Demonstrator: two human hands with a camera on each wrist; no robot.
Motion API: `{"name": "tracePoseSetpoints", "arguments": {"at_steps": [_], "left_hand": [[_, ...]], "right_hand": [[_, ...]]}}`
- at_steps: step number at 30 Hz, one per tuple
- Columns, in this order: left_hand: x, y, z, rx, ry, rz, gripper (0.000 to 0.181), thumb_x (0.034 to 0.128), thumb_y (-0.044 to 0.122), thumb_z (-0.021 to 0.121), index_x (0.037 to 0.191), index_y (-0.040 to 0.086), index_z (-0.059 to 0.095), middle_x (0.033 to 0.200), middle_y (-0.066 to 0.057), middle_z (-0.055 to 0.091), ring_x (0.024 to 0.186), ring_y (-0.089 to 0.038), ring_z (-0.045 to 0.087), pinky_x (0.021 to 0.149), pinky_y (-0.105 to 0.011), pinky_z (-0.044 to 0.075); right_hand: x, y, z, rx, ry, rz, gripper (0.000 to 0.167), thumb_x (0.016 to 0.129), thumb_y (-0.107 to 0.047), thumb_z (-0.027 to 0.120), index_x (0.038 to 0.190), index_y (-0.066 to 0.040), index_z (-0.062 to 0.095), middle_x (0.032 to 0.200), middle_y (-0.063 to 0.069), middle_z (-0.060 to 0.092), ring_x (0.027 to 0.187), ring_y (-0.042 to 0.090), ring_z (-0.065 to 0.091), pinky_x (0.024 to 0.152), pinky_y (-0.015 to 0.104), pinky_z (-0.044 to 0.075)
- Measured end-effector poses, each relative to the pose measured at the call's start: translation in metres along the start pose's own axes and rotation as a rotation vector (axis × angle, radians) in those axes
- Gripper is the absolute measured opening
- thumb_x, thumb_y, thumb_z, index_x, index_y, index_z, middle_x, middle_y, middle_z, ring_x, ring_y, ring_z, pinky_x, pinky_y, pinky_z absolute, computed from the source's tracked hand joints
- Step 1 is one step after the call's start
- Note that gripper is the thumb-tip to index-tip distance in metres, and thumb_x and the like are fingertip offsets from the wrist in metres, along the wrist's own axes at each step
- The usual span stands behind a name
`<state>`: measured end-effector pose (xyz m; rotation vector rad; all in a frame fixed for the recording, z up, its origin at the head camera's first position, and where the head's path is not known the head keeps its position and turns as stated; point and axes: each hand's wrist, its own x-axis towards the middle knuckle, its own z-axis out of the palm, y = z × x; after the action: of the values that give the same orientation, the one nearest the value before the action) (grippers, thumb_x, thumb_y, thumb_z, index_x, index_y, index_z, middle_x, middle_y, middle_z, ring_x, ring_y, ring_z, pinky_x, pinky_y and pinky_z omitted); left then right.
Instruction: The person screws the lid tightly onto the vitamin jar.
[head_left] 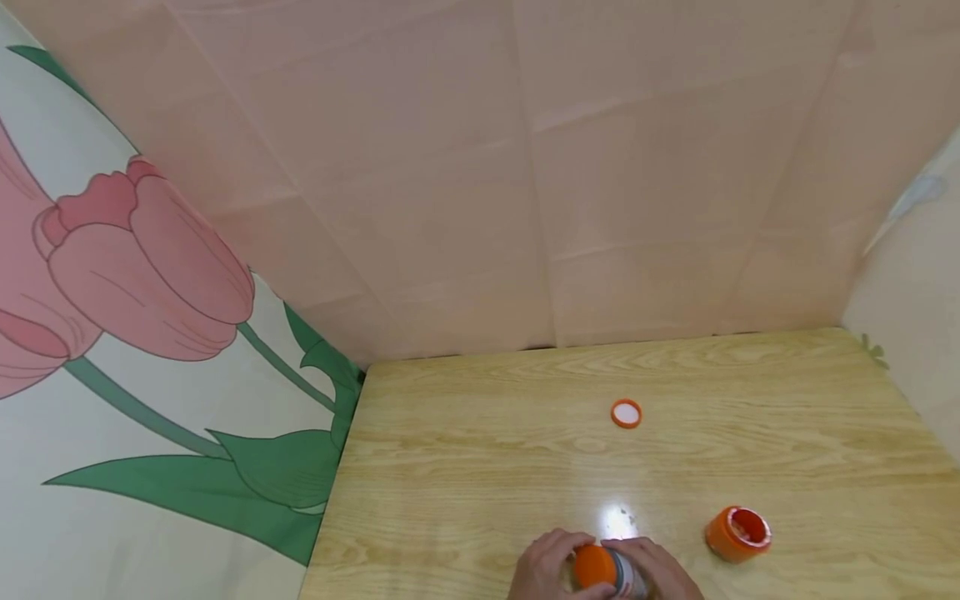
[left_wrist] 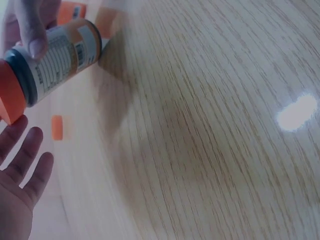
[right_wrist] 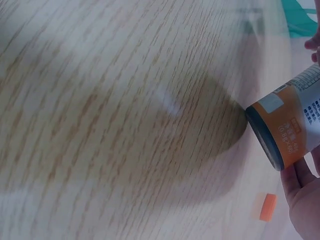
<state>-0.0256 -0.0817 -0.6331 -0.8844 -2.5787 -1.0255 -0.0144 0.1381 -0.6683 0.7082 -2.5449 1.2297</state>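
Observation:
Near the front edge of the head view, both hands are on a small supplement bottle (head_left: 624,575) that lies tilted. It has a white and orange printed label, a dark band at each end and an orange cap (head_left: 595,567). The left hand (head_left: 551,568) pinches the cap between thumb and fingers; its other fingers (left_wrist: 31,152) spread loosely in the left wrist view. The right hand (head_left: 660,571) grips the bottle's body, its thumb lying along the label in the left wrist view. In the right wrist view the dark base of the bottle (right_wrist: 287,125) faces the table.
An open orange jar (head_left: 738,533) with a whitish, smeared rim stands right of the hands. Farther back on the wood-grain table (head_left: 465,467) lies an orange lid (head_left: 626,413) with a white inside. A beige cloth (head_left: 525,208) hangs behind; a tulip-patterned panel (head_left: 165,400) borders the left.

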Motion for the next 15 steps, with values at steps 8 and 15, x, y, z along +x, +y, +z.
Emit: {"name": "tracePoseSetpoints", "arguments": {"at_steps": [8, 15], "left_hand": [[0.000, 0.000, -0.001, 0.000, -0.006, 0.079, 0.052, 0.0783, 0.040, 0.081, 0.124, 0.021, 0.065, 0.110, 0.010, 0.067, 0.098, 0.001, 0.061, 0.090, -0.007, 0.044], [0.000, -0.001, -0.002, -0.029, -0.049, 0.110, 0.051, 0.0867, 0.042, 0.071, 0.133, 0.024, 0.060, 0.116, 0.007, 0.064, 0.104, -0.002, 0.059, 0.094, -0.009, 0.043]], "right_hand": [[-0.001, -0.003, 0.001, 0.046, 0.031, 0.018, 0.067, 0.063, -0.032, 0.092, 0.123, -0.021, 0.066, 0.109, -0.015, 0.063, 0.091, -0.004, 0.057, 0.079, 0.009, 0.044], [0.002, -0.012, -0.010, 0.145, -0.156, 0.239, 0.058, 0.076, -0.042, 0.082, 0.128, -0.027, 0.062, 0.113, -0.015, 0.062, 0.094, -0.006, 0.055, 0.079, 0.016, 0.050]]}}
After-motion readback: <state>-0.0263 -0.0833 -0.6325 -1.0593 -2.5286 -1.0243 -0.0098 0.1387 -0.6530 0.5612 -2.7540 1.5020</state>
